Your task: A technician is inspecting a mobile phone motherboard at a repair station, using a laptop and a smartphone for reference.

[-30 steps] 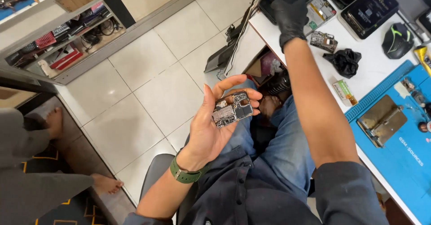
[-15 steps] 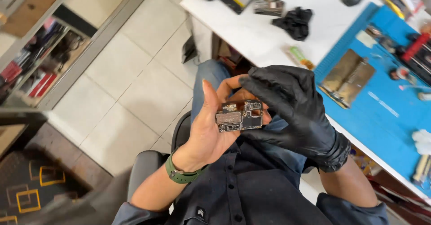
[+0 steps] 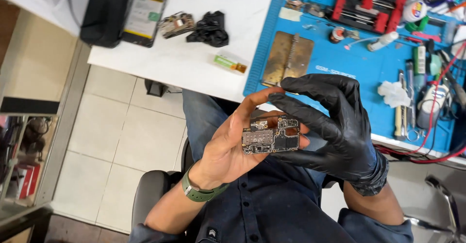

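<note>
Circuit board [image 3: 271, 136] sitting right in the middle of the shot, held up over the lap, below the edge of the white table [image 3: 184, 61]. It's a small phone-type board with metal shields on it, lying flat across the fingers of the bare left hand [image 3: 232, 148], palm up, thumb arching over the top edge. So the left hand is cupped around the board and carrying it. There's a green watch [image 3: 199, 192] on that wrist.

The right hand [image 3: 335, 126] wears a black glove and comes in from the right side, fingers curled in toward the board's right edge. The fingertips look to be touching it or just beside it, but I honestly can't tell if that hand is really pinching the board or just hovering at it.

Up on the table there's a blue work mat [image 3: 349, 73] with a brass-coloured hinged plate [image 3: 284, 58] on it, a red clamp jig [image 3: 366, 8] further back, and a bunch of tools along the right. On the bare white part: a crumpled black glove [image 3: 209, 29], another small board [image 3: 175, 24] just beside it, and an opened phone [image 3: 144, 10].
</note>
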